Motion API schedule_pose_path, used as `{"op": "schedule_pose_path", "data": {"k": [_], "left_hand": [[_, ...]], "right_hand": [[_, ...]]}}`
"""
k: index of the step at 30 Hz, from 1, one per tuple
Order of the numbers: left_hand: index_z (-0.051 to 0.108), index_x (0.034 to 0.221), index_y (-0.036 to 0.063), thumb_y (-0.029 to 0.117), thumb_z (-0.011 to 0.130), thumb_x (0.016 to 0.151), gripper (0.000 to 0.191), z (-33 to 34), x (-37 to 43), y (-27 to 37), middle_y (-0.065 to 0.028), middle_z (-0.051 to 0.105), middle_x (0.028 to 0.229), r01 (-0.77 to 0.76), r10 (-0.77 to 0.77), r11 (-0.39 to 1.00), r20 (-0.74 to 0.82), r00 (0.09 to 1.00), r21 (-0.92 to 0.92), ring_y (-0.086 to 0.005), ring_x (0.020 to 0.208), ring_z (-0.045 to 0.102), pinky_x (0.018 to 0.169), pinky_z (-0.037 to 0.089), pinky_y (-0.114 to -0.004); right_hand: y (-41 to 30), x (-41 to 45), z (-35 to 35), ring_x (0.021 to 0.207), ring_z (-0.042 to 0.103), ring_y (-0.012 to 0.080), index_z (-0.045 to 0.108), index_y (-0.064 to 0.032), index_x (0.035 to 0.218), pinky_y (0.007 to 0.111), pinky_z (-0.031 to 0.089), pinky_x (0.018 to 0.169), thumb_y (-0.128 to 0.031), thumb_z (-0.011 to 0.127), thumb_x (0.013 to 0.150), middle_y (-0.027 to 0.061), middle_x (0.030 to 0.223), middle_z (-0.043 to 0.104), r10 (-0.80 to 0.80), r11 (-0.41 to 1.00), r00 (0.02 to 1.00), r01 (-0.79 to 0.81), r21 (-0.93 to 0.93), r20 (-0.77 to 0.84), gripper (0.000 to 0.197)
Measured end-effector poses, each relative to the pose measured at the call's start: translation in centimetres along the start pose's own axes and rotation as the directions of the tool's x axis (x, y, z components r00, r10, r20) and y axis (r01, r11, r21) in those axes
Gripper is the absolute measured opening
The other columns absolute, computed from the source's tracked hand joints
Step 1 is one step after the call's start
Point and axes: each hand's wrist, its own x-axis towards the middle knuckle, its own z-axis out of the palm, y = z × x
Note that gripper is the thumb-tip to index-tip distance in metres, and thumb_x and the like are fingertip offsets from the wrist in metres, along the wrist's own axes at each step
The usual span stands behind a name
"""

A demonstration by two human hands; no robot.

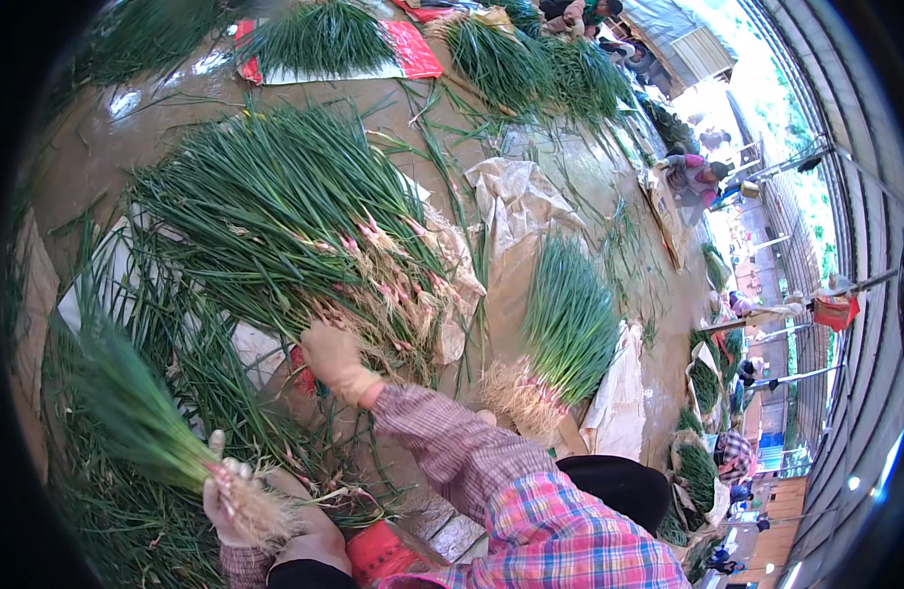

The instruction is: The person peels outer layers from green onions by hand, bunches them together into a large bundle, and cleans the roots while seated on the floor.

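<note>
My left hand [227, 497], in a pale glove, is closed around a bunch of green onions [176, 445] at its reddish bulbs. The bunch's leaves point to the upper left, blurred, and its stringy roots [264, 512] hang out beside my thumb. My right hand [339, 362], also gloved, reaches to the near edge of a large heap of green onions [290, 199]. Its fingertips are among the stems and roots, so whether they grip any is hidden. A neat bundle of green onions [570, 324] lies to the right of my right arm, roots towards me.
Loose leaves [150, 515] cover the wet floor [179, 118] on the left. Crumpled sacking [522, 195] lies beyond the bundle. A red object with writing [382, 552] is by my legs. Further heaps [319, 37] stand at the back, and people [695, 177] work at the right.
</note>
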Motion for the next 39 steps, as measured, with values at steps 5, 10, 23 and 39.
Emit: {"op": "schedule_pose_path", "data": {"k": [5,10,23,39], "left_hand": [[0.054,0.123,0.0031,0.024,0.063,0.096,0.036,-2.2,0.5,-3.5,-0.0103,0.061,0.11,0.167,-0.168,0.986,-0.152,0.974,-0.023,-0.0253,0.108,0.06,0.1,0.049,-0.041],[0.055,0.121,0.0038,0.023,0.066,0.093,0.036,-1.0,-0.1,-3.0,-0.0121,0.063,0.111,0.126,-0.136,0.988,-0.115,0.984,-0.085,-0.0297,0.114,0.06,0.107,0.046,-0.046],[0.054,0.127,-0.0012,0.022,0.061,0.097,0.039,-2.6,-0.1,-2.8,-0.0158,0.065,0.114,0.21,-0.207,0.978,-0.241,0.948,-0.016,-0.0251,0.098,0.068,0.088,0.059,-0.039],[0.057,0.125,0.0026,0.023,0.062,0.092,0.039,-3.0,-1.2,-1.2,-0.0195,0.069,0.113,0.285,-0.306,0.952,-0.278,0.911,-0.114,-0.0306,0.091,0.07,0.08,0.06,-0.043]], "right_hand": [[-0.2,-1.9,5.5,0.075,0.068,0.0341,0.064,-0.0072,0.093,0.046,0.055,0.062,-0.022,0.063,0.09,0.015,0.084,0.063,0.16,0.986,0.932,-0.133,0.104,-0.325,0.015],[-1.5,-2.9,4.1,0.071,0.066,0.029,0.062,-0.01,0.088,0.041,0.053,0.059,-0.027,0.061,0.093,0.0092,0.08,0.06,0.053,0.991,0.977,-0.026,0.133,-0.205,0.018],[-11.6,-8.8,2.0,0.075,0.055,0.0128,0.063,-0.0051,0.11,0.028,0.045,0.064,-0.035,0.063,0.097,0.0035,0.092,0.064,-0.026,-0.117,0.925,-0.38,0.917,0.38,0.032],[-11.4,-9.4,4.7,0.074,0.058,0.0072,0.059,-0.0007,0.122,0.019,0.051,0.064,-0.015,0.065,0.099,0.0064,0.101,0.067,-0.385,-0.786,0.829,-0.525,0.326,0.407,0.028]]}}
